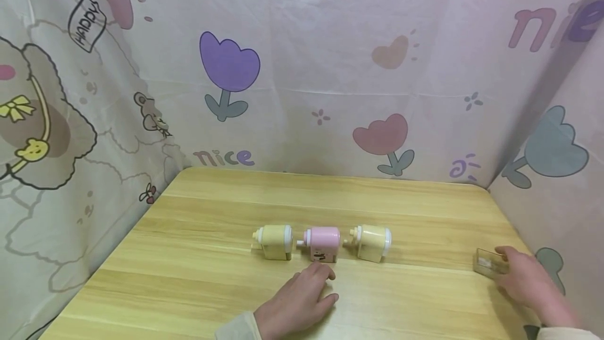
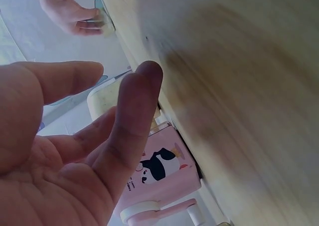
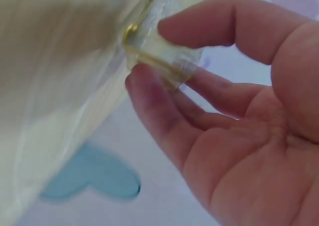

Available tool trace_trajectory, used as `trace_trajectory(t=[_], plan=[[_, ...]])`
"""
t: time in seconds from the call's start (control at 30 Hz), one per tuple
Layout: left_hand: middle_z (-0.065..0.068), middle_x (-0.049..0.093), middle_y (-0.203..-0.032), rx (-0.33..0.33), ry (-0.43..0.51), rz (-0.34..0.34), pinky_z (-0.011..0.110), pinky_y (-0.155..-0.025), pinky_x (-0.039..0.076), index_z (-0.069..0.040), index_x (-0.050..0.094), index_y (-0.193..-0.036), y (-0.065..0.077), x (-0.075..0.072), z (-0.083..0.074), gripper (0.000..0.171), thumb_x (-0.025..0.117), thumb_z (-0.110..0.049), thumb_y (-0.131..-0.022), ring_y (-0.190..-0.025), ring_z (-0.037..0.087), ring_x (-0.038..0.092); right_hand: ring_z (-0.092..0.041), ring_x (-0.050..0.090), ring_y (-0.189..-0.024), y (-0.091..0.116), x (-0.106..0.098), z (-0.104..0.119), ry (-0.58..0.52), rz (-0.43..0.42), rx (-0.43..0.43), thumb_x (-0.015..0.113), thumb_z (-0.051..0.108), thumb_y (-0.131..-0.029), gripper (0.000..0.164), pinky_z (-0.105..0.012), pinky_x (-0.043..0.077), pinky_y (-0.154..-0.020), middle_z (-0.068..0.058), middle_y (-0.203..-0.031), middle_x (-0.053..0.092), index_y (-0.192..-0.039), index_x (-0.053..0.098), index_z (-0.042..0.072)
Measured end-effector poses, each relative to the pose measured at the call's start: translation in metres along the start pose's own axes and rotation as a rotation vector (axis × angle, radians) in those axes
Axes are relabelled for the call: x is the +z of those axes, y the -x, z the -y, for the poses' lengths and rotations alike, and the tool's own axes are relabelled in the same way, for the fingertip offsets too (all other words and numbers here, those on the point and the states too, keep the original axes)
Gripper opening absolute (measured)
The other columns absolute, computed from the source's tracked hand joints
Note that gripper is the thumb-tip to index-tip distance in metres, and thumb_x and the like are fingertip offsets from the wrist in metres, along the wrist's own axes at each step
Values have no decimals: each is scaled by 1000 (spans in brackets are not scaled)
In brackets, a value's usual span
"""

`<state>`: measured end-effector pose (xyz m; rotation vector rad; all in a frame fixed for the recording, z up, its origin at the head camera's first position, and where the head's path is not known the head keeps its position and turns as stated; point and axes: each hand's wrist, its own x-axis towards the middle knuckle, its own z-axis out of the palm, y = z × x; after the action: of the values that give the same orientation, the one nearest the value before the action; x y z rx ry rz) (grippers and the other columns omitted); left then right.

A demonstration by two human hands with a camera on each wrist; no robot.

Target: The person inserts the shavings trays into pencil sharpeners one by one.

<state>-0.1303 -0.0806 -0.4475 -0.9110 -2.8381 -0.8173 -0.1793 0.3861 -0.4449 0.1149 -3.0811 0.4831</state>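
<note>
Three hand-crank pencil sharpeners stand in a row on the wooden table: a yellow one (image 1: 277, 244), a pink one (image 1: 324, 240) in the middle and another yellow one (image 1: 374, 244). My left hand (image 1: 301, 300) is just in front of the pink sharpener, fingers loosely bent with nothing between them. The left wrist view shows the panda picture and crank on the pink body (image 2: 185, 180) beyond the fingers. At the table's right side, my right hand (image 1: 526, 278) holds a small clear box (image 1: 486, 263) between thumb and fingers. Yellowish edges show on the box (image 3: 149, 41) in the right wrist view.
The wooden tabletop (image 1: 198, 277) runs back to a printed cloth (image 1: 306, 67) hung behind it. More cloth hangs along the left and right sides, close to the table edges. The right forearm passes near the right-hand cloth (image 1: 578, 214).
</note>
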Motion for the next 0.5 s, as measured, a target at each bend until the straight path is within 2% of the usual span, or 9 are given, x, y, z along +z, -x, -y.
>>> trace_trajectory(t=[0.23, 0.37, 0.5], plan=[[-4, 54, -110, 15, -6, -13, 23, -76, 48, -11, 58, -110, 0, 1, 1, 27, 58, -32, -93, -90, 7, 54, -40, 59, -98, 1, 14, 51, -184, -5, -101, 71, 7, -69, 63, -53, 49, -80, -29, -118, 56, -126, 49, -9], [-4, 54, -109, 15, -8, -13, 24, -76, 48, -11, 58, -109, 0, 0, 1, 27, 58, -32, -93, -89, 6, 54, -30, 61, -95, 5, 22, 77, -290, 11, -188, 75, 8, -69, 61, -42, 53, -78, -20, -117, 60, -125, 53, -3], [-4, 55, -111, 12, -10, -7, 24, -77, 48, -11, 58, -110, 0, 0, 1, 27, 58, -32, -93, -91, 7, 54, -21, 60, -93, 9, 28, 96, -350, 39, -290, 76, 7, -69, 58, -32, 53, -76, -11, -115, 61, -123, 56, 0]])
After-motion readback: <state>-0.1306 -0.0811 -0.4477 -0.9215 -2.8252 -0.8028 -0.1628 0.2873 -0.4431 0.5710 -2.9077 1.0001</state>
